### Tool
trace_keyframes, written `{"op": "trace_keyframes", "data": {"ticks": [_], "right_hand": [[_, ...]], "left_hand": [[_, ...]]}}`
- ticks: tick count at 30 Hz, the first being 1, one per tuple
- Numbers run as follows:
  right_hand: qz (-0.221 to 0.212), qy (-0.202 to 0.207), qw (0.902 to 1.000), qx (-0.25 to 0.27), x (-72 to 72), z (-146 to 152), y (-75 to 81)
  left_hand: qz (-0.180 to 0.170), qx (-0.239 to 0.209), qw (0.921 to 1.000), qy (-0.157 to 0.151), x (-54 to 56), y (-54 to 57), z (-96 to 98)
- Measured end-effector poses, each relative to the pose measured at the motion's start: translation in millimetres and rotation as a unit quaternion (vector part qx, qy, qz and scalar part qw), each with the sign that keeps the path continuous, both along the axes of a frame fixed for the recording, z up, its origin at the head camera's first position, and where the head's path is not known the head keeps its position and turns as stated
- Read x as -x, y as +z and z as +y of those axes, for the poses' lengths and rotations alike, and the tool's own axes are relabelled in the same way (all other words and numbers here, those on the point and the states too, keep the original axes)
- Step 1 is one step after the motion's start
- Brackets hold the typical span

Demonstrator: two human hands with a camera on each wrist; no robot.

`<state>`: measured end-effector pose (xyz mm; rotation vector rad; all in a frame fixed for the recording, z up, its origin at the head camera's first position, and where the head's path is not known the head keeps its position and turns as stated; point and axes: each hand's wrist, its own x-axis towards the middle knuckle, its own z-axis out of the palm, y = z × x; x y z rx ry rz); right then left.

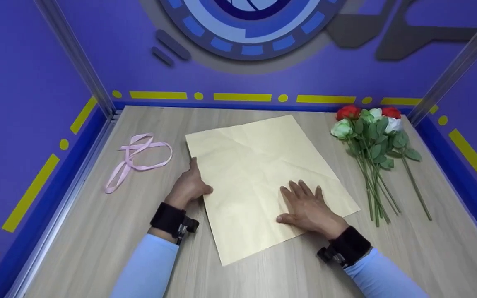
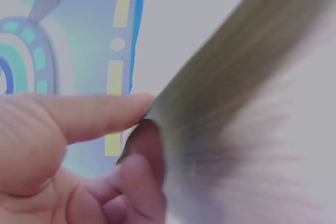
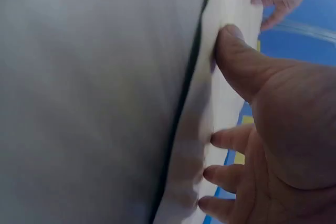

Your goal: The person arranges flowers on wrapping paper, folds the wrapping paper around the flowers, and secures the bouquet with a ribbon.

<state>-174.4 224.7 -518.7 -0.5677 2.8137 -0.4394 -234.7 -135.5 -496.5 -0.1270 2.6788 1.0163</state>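
Note:
A creased, pale yellow sheet of paper (image 1: 251, 165) lies at a slant across the middle of the table. At its left edge my left hand (image 1: 189, 184) pinches it, with the thumb on top. In the left wrist view the thumb (image 2: 100, 114) meets the paper's edge and the fingers curl at the underside. My right hand (image 1: 309, 209) rests on the lower right part of the sheet, fingers spread. Seen from the right wrist, the fingertips (image 3: 210, 174) and thumb touch the paper just in from its near edge.
A looped pink ribbon (image 1: 143, 157) lies to the left on the wooden table (image 1: 85, 231). Artificial roses (image 1: 371, 136) in red, white and pale green lie at the right, their stems toward me. Blue panels (image 1: 242, 74) with yellow marks enclose the back and sides.

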Motion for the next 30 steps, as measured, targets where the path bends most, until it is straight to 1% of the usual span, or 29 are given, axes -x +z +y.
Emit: {"op": "trace_keyframes", "data": {"ticks": [2, 4, 6, 8, 9, 11, 13, 15, 16, 19, 21, 23, 25, 30], "right_hand": [[-0.015, 0.011, 0.9998, 0.007, 6.3, 10, 4.1], [-0.029, 0.021, 0.9993, 0.012, 12.5, 19, 7.8], [-0.042, 0.029, 0.9986, 0.018, 17.3, 27, 11.0], [-0.053, 0.032, 0.9978, 0.024, 20.5, 34, 13.3], [-0.058, 0.034, 0.9974, 0.028, 21.8, 38, 13.9], [-0.065, 0.039, 0.9963, 0.04, 23.4, 44, 14.9], [-0.066, 0.039, 0.9955, 0.055, 24.6, 48, 14.8], [-0.056, 0.028, 0.9957, 0.068, 25.7, 52, 13.5], [-0.046, 0.016, 0.9961, 0.073, 25.9, 54, 12.8], [-0.009, -0.034, 0.9971, 0.068, 25.7, 59, 9.4], [0.008, -0.062, 0.9966, 0.053, 24.8, 63, 6.8], [0.01, -0.074, 0.9965, 0.037, 23.3, 66, 4.3], [0.005, -0.072, 0.997, 0.025, 21.4, 68, 2.5], [-0.001, -0.067, 0.9975, 0.022, 18.0, 70, 0.8]], "left_hand": [[0.001, 0.048, 0.9988, -0.01, -3.6, -0.8, 1.0], [0.024, 0.087, 0.9958, -0.011, -5.8, -1.6, 1.2], [0.056, 0.122, 0.9909, -0.013, -6.8, -2.0, 1.6], [0.092, 0.151, 0.9841, -0.015, -6.8, -1.9, 1.7], [0.105, 0.164, 0.9807, -0.019, -6.7, -1.7, 1.8], [0.115, 0.186, 0.9753, -0.032, -6.5, -0.8, 2.5], [0.113, 0.197, 0.9725, -0.049, -5.9, 0.1, 3.0], [0.096, 0.188, 0.9739, -0.084, -5.2, 0.9, 3.9], [0.084, 0.176, 0.9751, -0.105, -4.7, 0.8, 4.2], [0.047, 0.14, 0.9746, -0.169, -3.9, -1.1, 4.7], [0.026, 0.122, 0.9727, -0.196, -4.4, -2.9, 4.9], [0.017, 0.119, 0.9712, -0.206, -5.3, -4.7, 5.0], [0.014, 0.124, 0.9702, -0.208, -6.5, -5.2, 4.9], [0.011, 0.128, 0.9696, -0.208, -8.5, -4.1, 5.0]]}}
